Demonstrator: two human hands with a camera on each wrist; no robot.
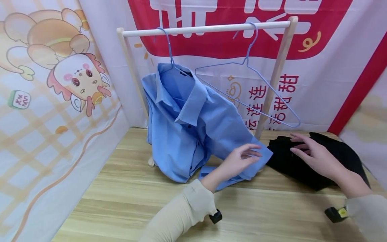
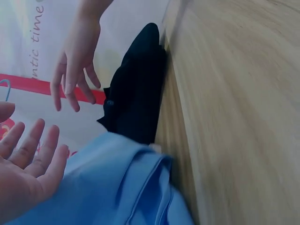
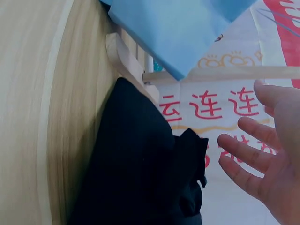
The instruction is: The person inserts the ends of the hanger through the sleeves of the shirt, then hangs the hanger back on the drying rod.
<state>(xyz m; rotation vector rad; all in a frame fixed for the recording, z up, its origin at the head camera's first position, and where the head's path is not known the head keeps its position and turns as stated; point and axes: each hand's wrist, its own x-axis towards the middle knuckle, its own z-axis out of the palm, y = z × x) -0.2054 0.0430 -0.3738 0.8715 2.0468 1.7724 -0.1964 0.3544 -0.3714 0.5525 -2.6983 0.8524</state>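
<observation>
A light blue collared shirt [image 1: 187, 127] hangs on a blue wire hanger [image 1: 170, 47] at the left of the rack, its lower part reaching the table. My left hand [image 1: 237, 161] is over the shirt's right side in the head view, fingers loosely bent and holding nothing. A second blue hanger [image 1: 246, 64] hangs bare on the right of the rail. My right hand [image 1: 314, 156] is above a black garment [image 3: 140, 159] heaped on the table. Its fingers are spread and apart from the cloth in the right wrist view.
The rack has a white rail [image 1: 208, 29] and wooden posts [image 1: 281, 60]; its foot [image 3: 124, 61] stands on the wooden table [image 1: 130, 208]. A red and white printed cloth [image 1: 223, 47] hangs behind. A cartoon-printed panel [image 1: 60, 67] borders the left side.
</observation>
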